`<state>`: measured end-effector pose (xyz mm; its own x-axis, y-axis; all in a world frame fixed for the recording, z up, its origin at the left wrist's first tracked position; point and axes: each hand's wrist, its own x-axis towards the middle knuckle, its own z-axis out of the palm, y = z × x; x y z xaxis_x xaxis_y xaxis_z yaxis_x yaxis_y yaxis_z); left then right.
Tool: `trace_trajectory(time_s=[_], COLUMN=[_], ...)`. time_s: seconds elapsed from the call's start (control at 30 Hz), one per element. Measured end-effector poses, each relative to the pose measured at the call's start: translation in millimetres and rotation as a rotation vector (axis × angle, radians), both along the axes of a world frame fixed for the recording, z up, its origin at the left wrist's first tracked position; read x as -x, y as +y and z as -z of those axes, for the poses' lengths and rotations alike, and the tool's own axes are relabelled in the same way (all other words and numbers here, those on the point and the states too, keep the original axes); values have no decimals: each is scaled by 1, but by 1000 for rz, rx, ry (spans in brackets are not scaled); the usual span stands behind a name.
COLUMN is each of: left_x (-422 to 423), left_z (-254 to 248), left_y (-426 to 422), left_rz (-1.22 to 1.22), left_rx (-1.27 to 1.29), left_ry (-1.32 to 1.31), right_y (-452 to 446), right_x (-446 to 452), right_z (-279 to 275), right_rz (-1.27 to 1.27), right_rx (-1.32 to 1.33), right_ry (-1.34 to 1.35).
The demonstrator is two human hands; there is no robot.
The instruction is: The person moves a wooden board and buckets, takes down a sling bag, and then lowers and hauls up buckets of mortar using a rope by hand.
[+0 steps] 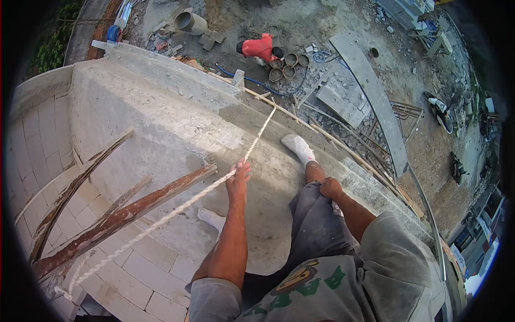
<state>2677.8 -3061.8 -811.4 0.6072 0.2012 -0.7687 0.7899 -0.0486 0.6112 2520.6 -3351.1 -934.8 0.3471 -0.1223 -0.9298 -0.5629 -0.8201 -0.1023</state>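
My left hand (pixel 238 177) is closed around a pale twisted rope (pixel 196 199). From it the rope runs up over the ledge's edge, and the other way down to the lower left. My right hand (pixel 331 188) is closed at my raised knee, on the grey trouser leg (pixel 312 214); its fingertips are hidden. One foot in a dirty white sock (pixel 298 148) stands near the outer edge of the concrete ledge (pixel 177 121). My other foot is partly hidden behind my left forearm.
Rough wooden poles (pixel 129 222) lean at left beside a block wall (pixel 153 268). Far below, a person in a red shirt (pixel 259 48) bends beside several buckets (pixel 276 74). A long grey sheet (pixel 370 91) and wooden strips (pixel 343 147) lie along the drop.
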Motion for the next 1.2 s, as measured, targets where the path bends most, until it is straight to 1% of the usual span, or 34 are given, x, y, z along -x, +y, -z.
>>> trace_trajectory(time_s=[0.07, 0.17, 0.23, 0.27, 0.37, 0.47, 0.53, 0.57, 0.63, 0.67, 0.77, 0.83, 0.97, 1.07, 1.17, 1.2], left_x=[0, -3, -4, -7, -5, -9, -9, -14, -19, -23, -28, -33, -37, -41, -50, -49], left_z=[-4, 2, 4, 5, 0, 10, 12, 10, 7, 6, 5, 7, 14, 29, 39, 46], left_y=[-2, 0, 4, 4, 6, 1, -3, -7, -13, -16, -19, -17, -26, -31, -44, -51], left_rz=[14, 16, 24, 24, 23, 63, 128, 137, 145, 110, 39, 34, -6, -19, 177, 248], left_rx=[9, -7, -25, -29, -62, -105, -150, -130, -101, -74, -8, 37, 17, 48, 78, 91], left_ry=[3, -5, -14, -12, 1, -74, -158, -167, -172, -142, -57, -33, -21, 0, 3, -47], right_y=[-8, 6, 24, 28, 19, 1, -17, -20, -21, -21, 12, 18, -1, -18, -44, -49], right_x=[-6, -24, 2, -1, -5, -3, -16, -24, -9, -10, -5, -10, -8, -7, -8, -10], right_z=[-1, -8, 6, 9, 2, -5, -21, -28, 0, 12, 34, 27, 10, 0, -11, -13], right_rz=[-73, 181, 141, 122, 107, 87, -26, -84, 82, 159, 118, 70, 34, 14, 87, 148], right_rx=[-53, 181, 177, 181, 121, -66, -222, -307, -113, -18, 155, 122, 24, -119, -463, -499], right_ry=[6, -170, -181, -205, -94, -93, -38, -8, -56, -82, -201, -164, -63, 30, 72, 107])
